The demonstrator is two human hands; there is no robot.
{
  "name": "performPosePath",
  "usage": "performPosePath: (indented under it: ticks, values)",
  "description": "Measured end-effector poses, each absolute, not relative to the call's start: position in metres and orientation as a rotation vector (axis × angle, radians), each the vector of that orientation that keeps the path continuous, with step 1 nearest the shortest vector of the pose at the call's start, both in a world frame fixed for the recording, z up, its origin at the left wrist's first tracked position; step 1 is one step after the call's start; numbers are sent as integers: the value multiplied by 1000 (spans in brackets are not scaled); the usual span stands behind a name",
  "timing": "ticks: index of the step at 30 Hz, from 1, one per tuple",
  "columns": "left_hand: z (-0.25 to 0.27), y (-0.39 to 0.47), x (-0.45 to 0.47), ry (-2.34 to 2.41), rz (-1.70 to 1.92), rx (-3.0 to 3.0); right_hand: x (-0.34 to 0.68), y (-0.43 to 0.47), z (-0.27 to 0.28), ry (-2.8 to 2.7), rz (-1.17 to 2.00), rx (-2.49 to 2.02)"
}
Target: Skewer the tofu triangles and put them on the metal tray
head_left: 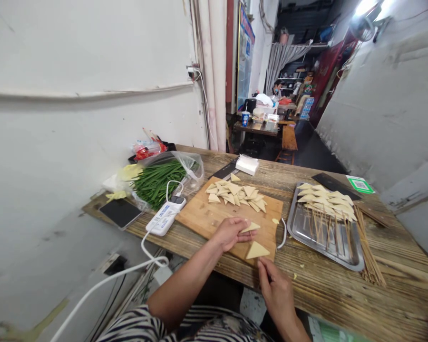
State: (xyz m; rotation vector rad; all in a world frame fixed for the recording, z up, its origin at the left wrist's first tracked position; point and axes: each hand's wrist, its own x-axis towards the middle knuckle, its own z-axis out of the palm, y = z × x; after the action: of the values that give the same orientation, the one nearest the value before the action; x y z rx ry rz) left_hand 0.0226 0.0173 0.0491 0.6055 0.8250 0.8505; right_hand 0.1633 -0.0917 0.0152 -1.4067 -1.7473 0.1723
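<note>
My left hand [231, 234], palm up over the near edge of the cutting board [199, 209], has its fingers closed on a thin pale-yellow triangle of tofu [250, 227]. Just below it, a second tofu triangle [258, 250] is at the fingertips of my right hand [276, 286]. That hand is pinched around what looks like a thin skewer at the triangle's lower edge; most of the stick is hidden by the fingers. Farther back on the board lies a loose pile of tofu triangles [235, 194].
At right, a metal tray [291, 223] holds skewered triangles [326, 202], with bare bamboo skewers [369, 251] beside it. Left of the board are a power strip [166, 216], bagged green chives [160, 180] and a dark tablet-like slab [121, 213]. A knife [225, 169] lies behind. A person [277, 88] sits far back.
</note>
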Motion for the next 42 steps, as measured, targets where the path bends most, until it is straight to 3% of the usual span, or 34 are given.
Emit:
performPosePath:
  ticks: [23,32,42]
  values:
    - [50,2,33,823,809,666,162,-88,15,-1799,-40,-1403]
    - [58,-8,39,638,878,629,167,-78,19,-1719,113,-1429]
    - [55,-13,43,768,936,584,168,-88,24,-1748,228,-1380]
